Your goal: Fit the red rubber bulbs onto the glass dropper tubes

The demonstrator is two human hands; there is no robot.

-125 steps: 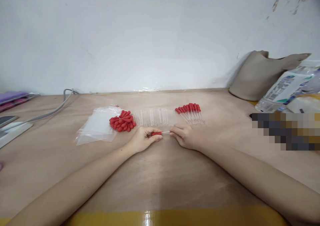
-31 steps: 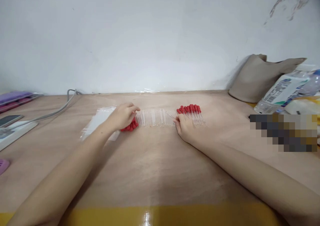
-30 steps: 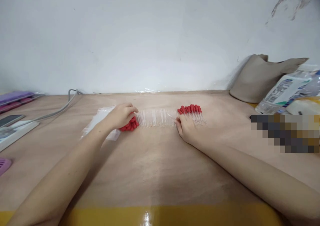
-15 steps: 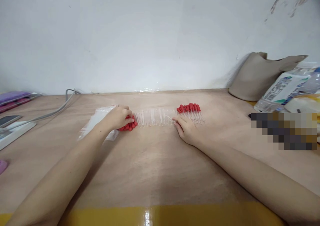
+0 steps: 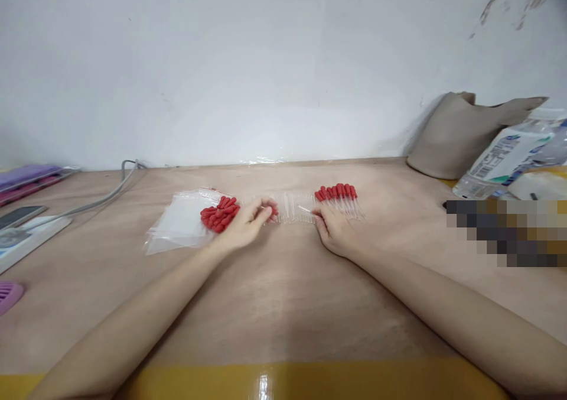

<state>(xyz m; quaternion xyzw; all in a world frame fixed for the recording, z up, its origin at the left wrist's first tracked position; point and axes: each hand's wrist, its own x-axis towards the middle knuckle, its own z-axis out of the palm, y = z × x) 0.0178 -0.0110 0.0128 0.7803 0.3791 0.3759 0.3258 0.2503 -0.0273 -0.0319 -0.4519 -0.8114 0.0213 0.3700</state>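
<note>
My left hand (image 5: pixel 251 221) is closed in a pinch over the left part of a row of clear glass dropper tubes (image 5: pixel 289 208). A red rubber bulb (image 5: pixel 275 212) shows at its fingertips, partly hidden by them. My right hand (image 5: pixel 333 227) pinches one glass dropper tube (image 5: pixel 305 209), whose end points left toward the other hand. Left of the row, a heap of red rubber bulbs (image 5: pixel 218 215) lies partly on clear plastic bags (image 5: pixel 175 223). Beyond my right hand lie several tubes with red bulbs fitted (image 5: pixel 340 191), side by side.
On the left are a grey cable (image 5: pixel 104 199), a phone (image 5: pixel 22 215), a white board-like object (image 5: pixel 38 240) and a pink slotted object (image 5: pixel 9 296). A taupe bag-like container (image 5: pixel 456 137) and a plastic bottle (image 5: pixel 505 155) stand at the right. A wall (image 5: pixel 266 69) closes the table's back.
My left hand has moved right from the bulb heap to the tube row, with a red bulb at its fingertips. The heap and bags are uncovered. My right hand stays nearly in place.
</note>
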